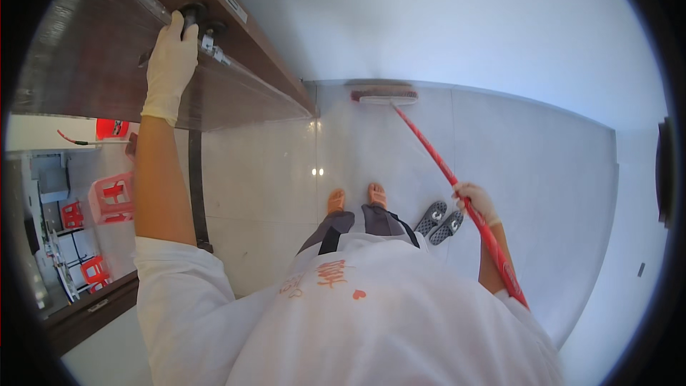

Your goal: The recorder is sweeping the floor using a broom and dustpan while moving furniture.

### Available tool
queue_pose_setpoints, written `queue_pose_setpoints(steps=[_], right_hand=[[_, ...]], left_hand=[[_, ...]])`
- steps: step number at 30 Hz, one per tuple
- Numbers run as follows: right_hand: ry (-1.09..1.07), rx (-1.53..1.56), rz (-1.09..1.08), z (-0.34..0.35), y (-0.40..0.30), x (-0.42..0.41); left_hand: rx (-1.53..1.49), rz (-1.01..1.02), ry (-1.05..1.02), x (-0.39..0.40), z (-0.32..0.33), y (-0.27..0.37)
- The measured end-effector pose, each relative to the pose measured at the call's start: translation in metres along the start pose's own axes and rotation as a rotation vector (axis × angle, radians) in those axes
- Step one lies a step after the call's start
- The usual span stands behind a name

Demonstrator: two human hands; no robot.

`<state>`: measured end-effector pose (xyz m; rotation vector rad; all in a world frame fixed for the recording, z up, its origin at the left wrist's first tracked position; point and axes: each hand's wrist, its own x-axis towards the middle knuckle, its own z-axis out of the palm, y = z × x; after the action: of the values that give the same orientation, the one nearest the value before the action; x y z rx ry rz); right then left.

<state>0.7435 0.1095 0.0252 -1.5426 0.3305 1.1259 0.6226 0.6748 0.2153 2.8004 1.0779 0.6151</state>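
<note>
My left hand (174, 61), in a pale thin glove, is closed around the dark door handle (191, 17) of a brown door (107, 59) covered in clear plastic film. A key (208, 42) with a tag sits in the lock beside the handle. My right hand (476, 201), also gloved, grips the red pole (437, 158) of a push broom midway along its length. The broom head (387, 97), white with dark reddish bristles, rests on the tiled floor (257, 171) close to the foot of the white wall (455, 21).
A pair of dark grey slippers (439, 222) lies on the floor by my feet, below the pole. Through the doorway at left stand red plastic stools (112, 198), a red bucket (111, 127) and another long-handled tool (107, 142). A dark threshold strip (195, 187) crosses the floor.
</note>
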Motion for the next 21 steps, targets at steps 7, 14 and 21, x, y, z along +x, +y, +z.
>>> queue_pose_setpoints(steps=[7, 14, 21], right_hand=[[-0.022, -0.021, 0.079, 0.020, 0.020, -0.028], [0.034, -0.116, 0.078, 0.045, 0.009, -0.050], [0.026, -0.007, 0.021, 0.066, -0.010, 0.002]], left_hand=[[-0.025, -0.011, -0.030, 0.031, 0.008, 0.005], [-0.020, -0.021, -0.103, 0.049, 0.018, 0.004], [-0.271, -0.003, -0.039, 0.041, 0.025, -0.002]])
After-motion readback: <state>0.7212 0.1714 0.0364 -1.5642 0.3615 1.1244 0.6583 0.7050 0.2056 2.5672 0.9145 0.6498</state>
